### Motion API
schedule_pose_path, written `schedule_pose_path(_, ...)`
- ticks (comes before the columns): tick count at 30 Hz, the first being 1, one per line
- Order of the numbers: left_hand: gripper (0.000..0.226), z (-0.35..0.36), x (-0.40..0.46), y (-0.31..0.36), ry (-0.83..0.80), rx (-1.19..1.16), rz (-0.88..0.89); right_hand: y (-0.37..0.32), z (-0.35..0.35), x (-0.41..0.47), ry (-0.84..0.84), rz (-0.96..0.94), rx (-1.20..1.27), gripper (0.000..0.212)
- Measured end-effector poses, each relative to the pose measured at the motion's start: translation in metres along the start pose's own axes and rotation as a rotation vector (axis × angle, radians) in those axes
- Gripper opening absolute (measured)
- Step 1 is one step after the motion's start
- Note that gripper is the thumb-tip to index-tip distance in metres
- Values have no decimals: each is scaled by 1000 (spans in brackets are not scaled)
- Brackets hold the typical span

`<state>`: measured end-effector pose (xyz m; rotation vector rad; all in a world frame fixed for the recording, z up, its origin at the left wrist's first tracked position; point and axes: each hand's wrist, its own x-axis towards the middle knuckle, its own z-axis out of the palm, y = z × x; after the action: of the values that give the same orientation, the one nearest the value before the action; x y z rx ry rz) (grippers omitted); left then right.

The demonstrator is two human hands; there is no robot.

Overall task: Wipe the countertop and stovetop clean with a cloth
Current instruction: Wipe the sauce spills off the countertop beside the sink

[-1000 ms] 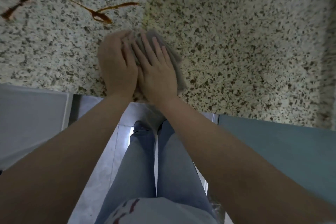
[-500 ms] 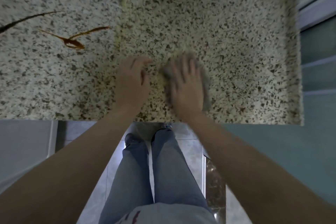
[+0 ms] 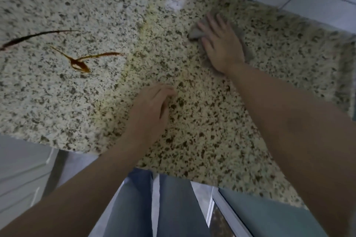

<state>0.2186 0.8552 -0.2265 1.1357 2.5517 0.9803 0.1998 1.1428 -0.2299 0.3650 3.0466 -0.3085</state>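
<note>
Grey cloth [image 3: 194, 33] lies near the bench's [image 3: 192, 121] far right corner, pressed flat under the right hand [image 3: 221, 44], fingers spread. Left hand [image 3: 149, 110] rests loosely curled, holding nothing, near the front edge. Brown streaks [image 3: 79, 63] remain toward the left; overlapping, firmly pressed strokes should work leftward.
</note>
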Motion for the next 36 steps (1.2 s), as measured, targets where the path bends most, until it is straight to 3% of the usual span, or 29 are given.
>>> schedule_pose_path(4,38,3,6,4,19,-3,-87,-34,18,-31,38,20,-90,56)
schedule_pose_path(7,35,2,10,5,31,-11,-119,-66,30,-84,-7,-199,-64,56)
schedule_pose_path(11,28,3,14,5,42,-22,-187,-49,14,-37,-63,-448,25,51)
schedule_pose_path(17,27,3,15,4,30,-49,-217,-50,7,63,28,-146,54,56)
schedule_pose_path(20,23,-1,13,2,47,-66,-234,-88,19,6,40,-270,18,54)
schedule_pose_path(24,14,-6,16,-3,63,-59,-240,-94,17,-7,-76,-442,239,53)
schedule_pose_path(31,20,-26,-2,-12,172,-14,-230,-98,15,137,7,-249,145,60)
schedule_pose_path(36,24,-51,-20,-36,270,7,-333,-145,26,67,-27,-284,255,56)
